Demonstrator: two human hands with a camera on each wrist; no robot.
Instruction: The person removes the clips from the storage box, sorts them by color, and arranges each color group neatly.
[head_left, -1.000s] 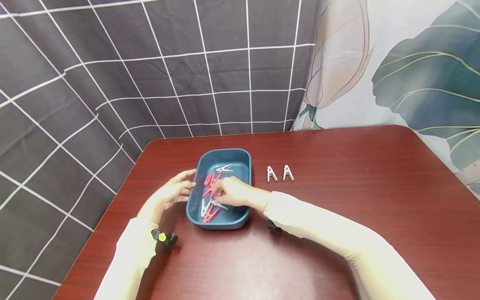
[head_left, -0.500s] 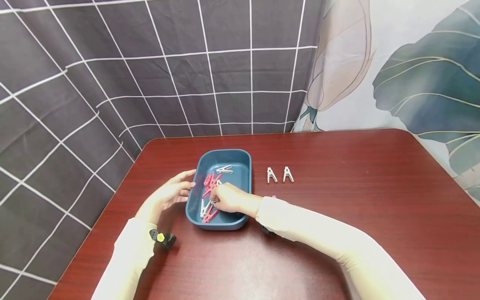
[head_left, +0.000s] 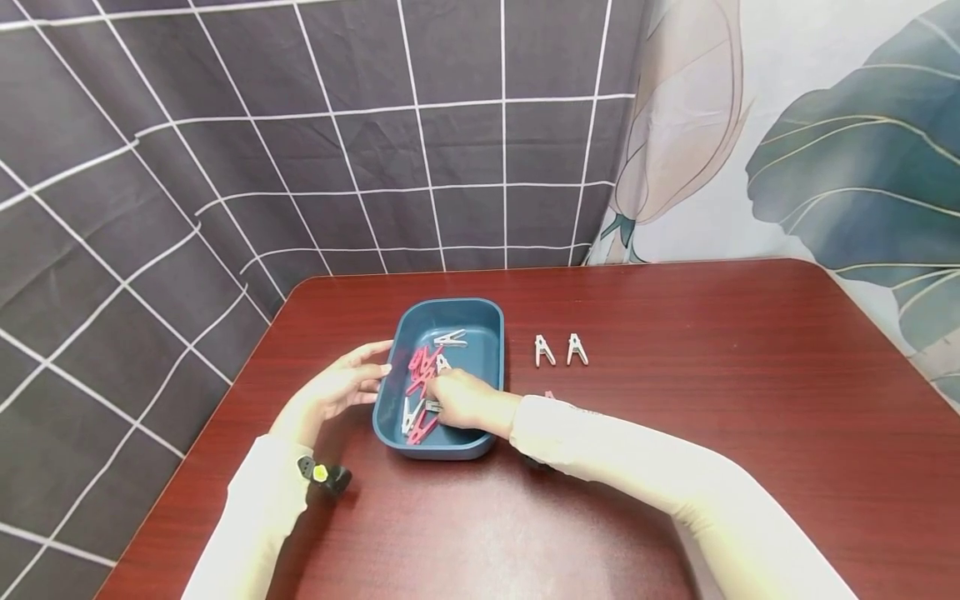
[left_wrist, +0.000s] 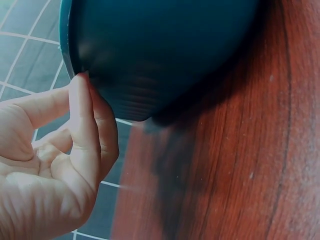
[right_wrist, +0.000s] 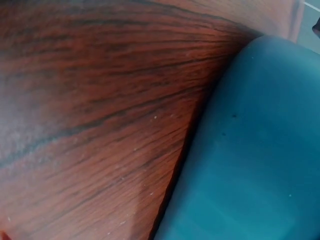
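A blue plastic bin [head_left: 492, 333] holds several pink and white clothespins. My left hand [head_left: 341, 385] rests its relaxed fingers against the bin's left wall near the rim; the left wrist view has fingertips [left_wrist: 81, 82] touching that edge. My right hand [head_left: 467, 402] reaches inside with fingers bent down, pinching a white clothespin [head_left: 433, 407] whose end shows under the hand. Pink clothespins [head_left: 424, 367] lie left of it, a white clothespin [head_left: 442, 363] just beyond it, and another white clothespin [head_left: 451, 338] toward the far end. Its fingertips are mostly hidden.
On the red-brown table [head_left: 675, 350], two white clothespins [head_left: 544, 350] stand side by side right of the bin. Part of a pink clip [head_left: 550, 394] shows beyond the right sleeve. A dark grid-patterned cloth [head_left: 375, 150] hangs behind.
My right hand has shifted slightly toward the near side in the bin, and the white clothespin under it has turned. A white clothespin beyond the hand has come into sight. The left hand stays put.
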